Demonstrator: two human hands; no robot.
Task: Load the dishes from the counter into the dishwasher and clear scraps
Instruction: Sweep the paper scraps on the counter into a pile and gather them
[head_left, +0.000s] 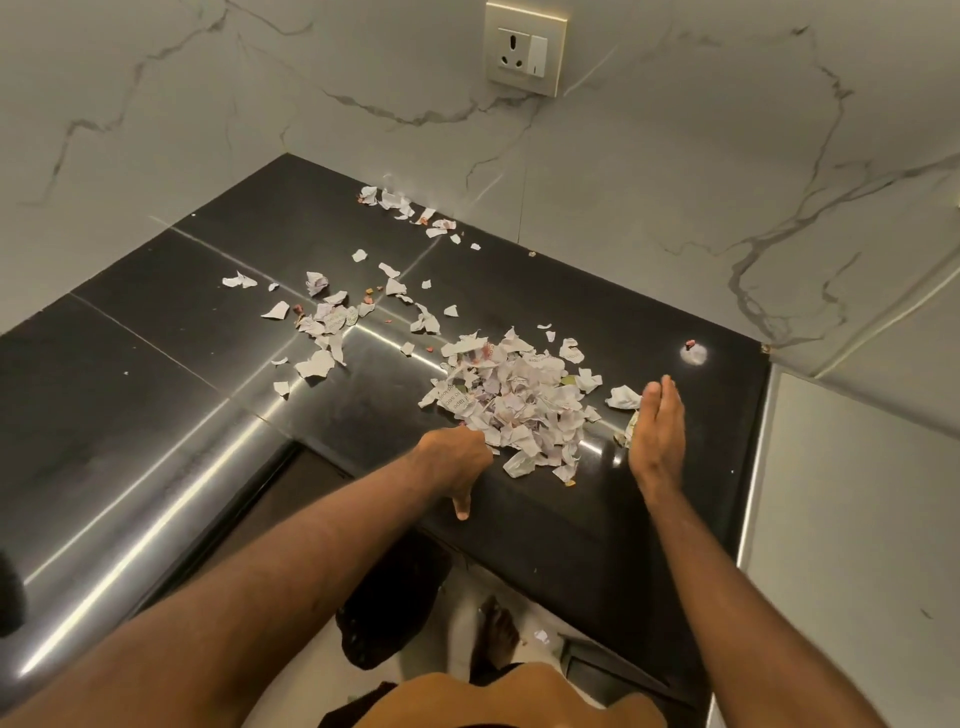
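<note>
A polished black stone counter (156, 415) is filling a corner between white marble-veined walls (649, 218), and light is streaking across its seams. A socket with a switch (524, 52) is sitting high on the far wall.

The main pile of torn paper scraps (514, 395) is lying near the counter's front edge, towards the right. It is roughly oval, with its long axis running from the far wall towards the person. Looser scraps (322, 322) are trailing off to the left, and a few more (395, 200) are lying against the wall's foot.

The left hand (454, 457) is pressing into the pile's near-left edge with the thumb pointing down over the counter's lip. Its fingers are hidden, so its grip cannot be told. The right hand (657, 431) is standing on edge just right of the pile, fingers straight and together, pointing at the far wall.

Below, a bare foot (498, 629) is resting on the pale floor beside a black bag (384, 613).
</note>
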